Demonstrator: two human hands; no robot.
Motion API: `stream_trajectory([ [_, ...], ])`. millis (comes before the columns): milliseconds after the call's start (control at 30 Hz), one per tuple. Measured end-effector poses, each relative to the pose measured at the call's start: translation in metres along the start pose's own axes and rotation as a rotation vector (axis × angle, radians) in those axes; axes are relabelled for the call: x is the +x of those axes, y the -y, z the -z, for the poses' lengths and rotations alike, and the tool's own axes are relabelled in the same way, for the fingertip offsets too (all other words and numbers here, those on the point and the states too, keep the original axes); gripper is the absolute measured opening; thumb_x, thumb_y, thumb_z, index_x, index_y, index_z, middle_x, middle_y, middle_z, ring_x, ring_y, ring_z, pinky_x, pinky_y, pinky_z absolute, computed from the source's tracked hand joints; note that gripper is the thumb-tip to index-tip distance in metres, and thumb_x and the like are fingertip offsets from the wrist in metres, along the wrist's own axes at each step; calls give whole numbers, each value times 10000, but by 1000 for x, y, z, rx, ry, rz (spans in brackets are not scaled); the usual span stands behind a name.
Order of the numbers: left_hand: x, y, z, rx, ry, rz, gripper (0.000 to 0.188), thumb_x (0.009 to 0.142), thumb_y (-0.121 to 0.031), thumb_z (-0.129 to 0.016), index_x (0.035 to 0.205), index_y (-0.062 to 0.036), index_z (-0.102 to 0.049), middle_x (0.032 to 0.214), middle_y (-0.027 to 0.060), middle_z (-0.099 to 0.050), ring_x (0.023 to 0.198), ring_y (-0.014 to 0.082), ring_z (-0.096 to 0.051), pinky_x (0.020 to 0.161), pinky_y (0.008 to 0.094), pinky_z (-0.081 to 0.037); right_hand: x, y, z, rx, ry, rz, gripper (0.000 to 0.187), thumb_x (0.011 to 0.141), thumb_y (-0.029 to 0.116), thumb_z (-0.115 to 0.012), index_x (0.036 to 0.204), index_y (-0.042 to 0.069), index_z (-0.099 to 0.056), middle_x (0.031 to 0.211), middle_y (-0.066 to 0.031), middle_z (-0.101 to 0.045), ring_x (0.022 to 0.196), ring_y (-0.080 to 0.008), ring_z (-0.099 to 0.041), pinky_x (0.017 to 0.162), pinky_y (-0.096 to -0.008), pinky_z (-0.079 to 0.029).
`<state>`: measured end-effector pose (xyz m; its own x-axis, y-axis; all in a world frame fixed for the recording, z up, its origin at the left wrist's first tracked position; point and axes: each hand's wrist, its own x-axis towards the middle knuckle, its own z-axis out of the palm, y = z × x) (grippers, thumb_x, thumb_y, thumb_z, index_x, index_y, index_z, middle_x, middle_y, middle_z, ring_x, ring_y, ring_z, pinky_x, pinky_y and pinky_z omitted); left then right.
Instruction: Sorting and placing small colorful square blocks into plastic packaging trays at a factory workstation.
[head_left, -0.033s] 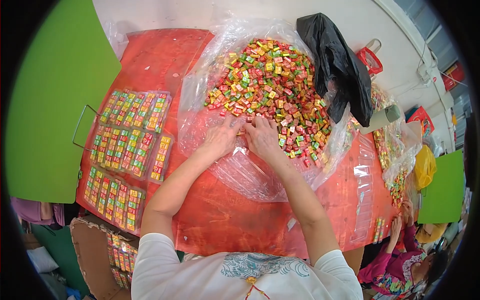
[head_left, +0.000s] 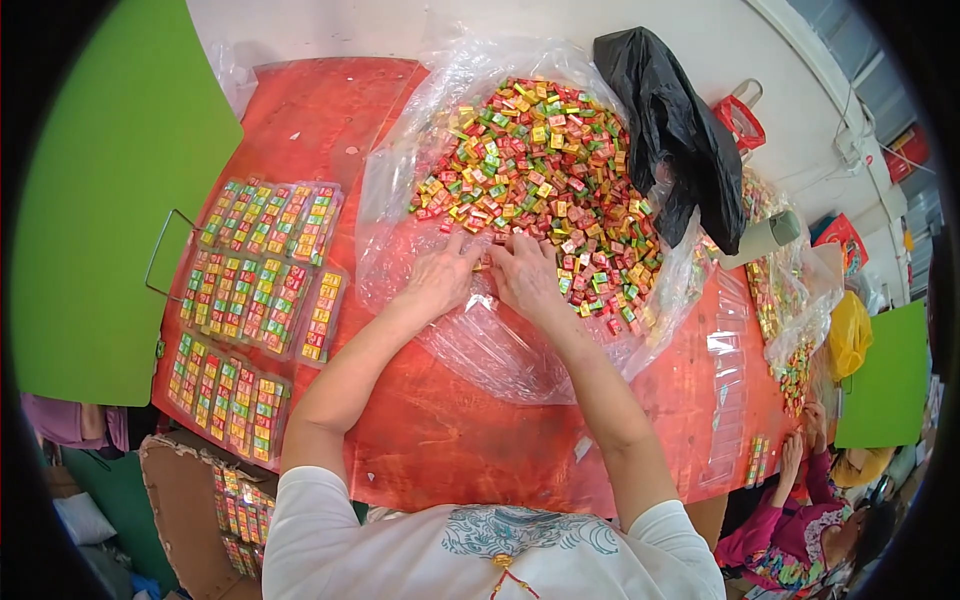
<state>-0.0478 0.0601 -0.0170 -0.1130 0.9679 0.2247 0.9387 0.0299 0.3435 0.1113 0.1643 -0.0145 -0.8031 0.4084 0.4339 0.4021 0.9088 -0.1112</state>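
Observation:
A big heap of small square pieces in red, yellow, green and pink wrappers [head_left: 545,170] lies on a spread clear plastic bag [head_left: 400,190]. At the heap's near edge, my left hand [head_left: 443,275] and my right hand [head_left: 526,275] are side by side with fingers bent inward. Their fingertips almost meet over a few wrapped pieces. Both hands look closed, but what the fingers pinch is hidden under them. Crumpled clear film from the bag lies below my wrists. To the left, clear trays [head_left: 262,305] filled with rows of the same pieces stand in groups on the red table [head_left: 430,450].
A black plastic bag [head_left: 675,130] sits at the heap's right. Empty clear trays [head_left: 728,380] are stacked farther right. A co-worker's hands [head_left: 795,455] reach the table beyond, near another heap. A cardboard box [head_left: 180,510] holding filled trays stands at lower left, below a green panel [head_left: 110,200].

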Motion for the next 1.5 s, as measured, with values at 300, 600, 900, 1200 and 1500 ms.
stream_trajectory([
  [300,-12,17,-3,86,-21,76,415,895,-159,-625,1300,-83,-573,1126,210,-597,923,413,-676,753,516,-569,-8,-5,17,-40,58,-101,178,838,188,-709,987,108,-655,987,-82,-586,1004,-272,-593,917,-443,-417],
  [600,-9,15,1,-1,27,163,290,908,-170,-622,1178,-67,-595,1083,203,-615,913,421,-679,747,523,-569,14,27,2,-70,57,26,225,814,220,-711,997,108,-643,982,-98,-574,1000,-281,-577,908,-455,-401],
  [900,-1,6,-7,66,65,272,298,903,-263,-633,1083,-30,-588,1129,244,-630,927,406,-691,753,516,-572,12,31,-17,-34,-67,-112,156,855,242,-682,914,98,-683,944,-99,-594,963,-275,-596,883,-454,-406],
  [1200,-15,4,24,85,143,186,361,890,-261,-668,1170,-62,-556,1101,239,-634,909,403,-697,742,527,-566,-2,8,3,39,-36,-107,142,840,190,-676,947,97,-677,951,-91,-593,949,-268,-597,878,-456,-407],
  [1500,-4,7,-2,70,68,149,316,890,-268,-670,1125,-77,-579,1042,223,-617,859,431,-691,681,536,-564,0,13,-12,-119,-15,-61,186,858,203,-695,1019,111,-679,982,-80,-582,979,-261,-598,893,-454,-397],
])
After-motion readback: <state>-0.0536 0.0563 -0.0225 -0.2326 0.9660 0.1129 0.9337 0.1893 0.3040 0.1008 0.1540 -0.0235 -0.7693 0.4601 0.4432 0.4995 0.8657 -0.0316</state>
